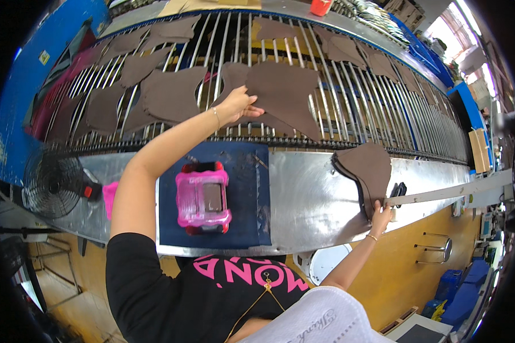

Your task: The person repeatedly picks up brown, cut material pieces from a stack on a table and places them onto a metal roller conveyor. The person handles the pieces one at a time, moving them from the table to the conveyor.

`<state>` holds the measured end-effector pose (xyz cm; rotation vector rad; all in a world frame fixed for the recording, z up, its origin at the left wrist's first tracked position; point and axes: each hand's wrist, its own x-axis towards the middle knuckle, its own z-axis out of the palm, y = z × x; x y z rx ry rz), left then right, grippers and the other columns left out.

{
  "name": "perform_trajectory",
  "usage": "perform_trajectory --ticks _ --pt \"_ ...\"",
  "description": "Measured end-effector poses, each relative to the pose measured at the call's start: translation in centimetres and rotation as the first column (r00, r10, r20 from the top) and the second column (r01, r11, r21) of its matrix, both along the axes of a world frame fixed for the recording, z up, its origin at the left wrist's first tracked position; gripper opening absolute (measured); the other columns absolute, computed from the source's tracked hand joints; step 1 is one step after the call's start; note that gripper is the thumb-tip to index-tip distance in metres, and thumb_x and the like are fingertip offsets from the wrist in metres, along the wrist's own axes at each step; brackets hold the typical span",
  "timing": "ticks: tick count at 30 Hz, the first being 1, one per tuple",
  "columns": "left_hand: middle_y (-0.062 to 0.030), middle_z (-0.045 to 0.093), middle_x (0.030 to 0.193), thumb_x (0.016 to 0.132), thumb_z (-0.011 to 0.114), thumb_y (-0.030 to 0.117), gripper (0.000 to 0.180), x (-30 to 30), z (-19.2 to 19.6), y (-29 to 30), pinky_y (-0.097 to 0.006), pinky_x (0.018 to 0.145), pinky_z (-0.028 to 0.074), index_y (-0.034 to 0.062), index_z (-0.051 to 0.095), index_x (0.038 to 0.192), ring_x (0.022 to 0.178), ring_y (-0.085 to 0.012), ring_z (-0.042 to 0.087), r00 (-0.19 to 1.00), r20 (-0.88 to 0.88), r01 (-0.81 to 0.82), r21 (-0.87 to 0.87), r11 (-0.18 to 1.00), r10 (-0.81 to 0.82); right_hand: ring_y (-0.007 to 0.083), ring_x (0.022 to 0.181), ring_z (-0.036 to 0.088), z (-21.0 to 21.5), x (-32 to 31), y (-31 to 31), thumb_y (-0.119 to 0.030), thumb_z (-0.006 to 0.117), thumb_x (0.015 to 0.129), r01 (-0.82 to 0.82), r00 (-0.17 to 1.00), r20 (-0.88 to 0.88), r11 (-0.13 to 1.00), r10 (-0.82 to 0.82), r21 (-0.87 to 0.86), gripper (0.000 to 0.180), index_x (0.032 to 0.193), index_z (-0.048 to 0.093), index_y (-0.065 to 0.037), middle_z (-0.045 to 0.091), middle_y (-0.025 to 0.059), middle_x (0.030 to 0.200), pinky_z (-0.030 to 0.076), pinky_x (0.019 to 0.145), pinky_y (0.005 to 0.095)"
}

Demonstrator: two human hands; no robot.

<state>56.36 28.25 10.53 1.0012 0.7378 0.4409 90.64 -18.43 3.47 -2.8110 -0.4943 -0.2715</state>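
My left hand point(243, 107) reaches over the roller conveyor, its fingers closed on the left edge of a dark brown curved sheet piece point(283, 86). Another brown piece lies partly beneath that one. Near the right end of the metal table, my right hand point(381, 218) pinches the narrow lower end of a small stack of brown sheet pieces point(367, 168). That stack lies on the metal surface, its layers slightly fanned at the left side. The material of the pieces cannot be made out.
More brown pieces point(174, 91) lie across the conveyor rollers point(349, 103). A pink see-through device point(194, 197) sits on a blue mat point(249, 200), with a pink cloth point(110, 197) and a black fan point(54, 183) to its left. A pale bar point(452, 190) juts in from the right.
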Motion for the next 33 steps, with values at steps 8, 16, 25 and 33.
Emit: perform_trajectory --ticks 8,16,25,33 --pt "-0.0159 0.047 0.109 0.095 0.038 0.002 0.049 2.5 -6.9 4.6 -0.036 0.063 0.06 0.0001 0.013 0.138 0.084 -0.0334 0.065 0.991 -0.06 -0.123 -0.091 0.988 0.118 0.0359 0.109 0.053 2.7 -3.4 4.4 -0.037 0.069 0.08 0.311 0.95 0.026 0.94 -0.311 -0.143 0.051 0.118 0.057 -0.007 0.054 0.013 0.12 0.049 0.082 0.048" --pt "-0.0193 0.052 0.09 0.09 0.059 0.033 0.057 -1.2 -2.8 2.4 -0.033 0.047 0.056 -0.002 0.027 0.123 0.062 -0.0295 0.065 0.92 -0.388 -0.002 0.122 0.993 0.049 0.0298 0.071 0.065 2.5 -1.4 2.4 -0.026 0.061 0.088 0.099 0.991 0.094 0.992 -0.092 -0.076 0.035 0.111 0.057 0.0 0.064 0.0212 0.08 0.05 0.064 0.0438" --pt "-0.013 0.056 0.098 0.086 0.066 0.032 0.066 -9.0 7.3 -3.9 -0.028 0.061 0.054 0.002 0.034 0.134 0.073 -0.0209 0.066 0.939 -0.285 0.318 0.517 0.795 -0.191 0.0142 0.056 0.065 14.3 -11.1 8.6 -0.021 0.049 0.097 -0.343 0.937 0.202 0.643 0.284 0.685 0.028 0.115 0.056 0.0 0.065 0.0115 0.067 0.049 0.053 0.0234" --pt "-0.0068 0.066 0.089 0.088 0.065 0.023 0.035 -17.0 12.2 -11.5 -0.024 0.052 0.053 0.0013 0.054 0.113 0.068 -0.014 0.065 0.996 -0.082 0.0 0.456 0.89 0.042 0.0145 0.065 0.063 15.4 -26.9 18.7 -0.01 0.056 0.093 -0.21 0.474 0.084 0.02 0.877 0.977 0.014 0.101 0.055 0.001 0.06 0.0044 0.08 0.052 0.059 0.0241"
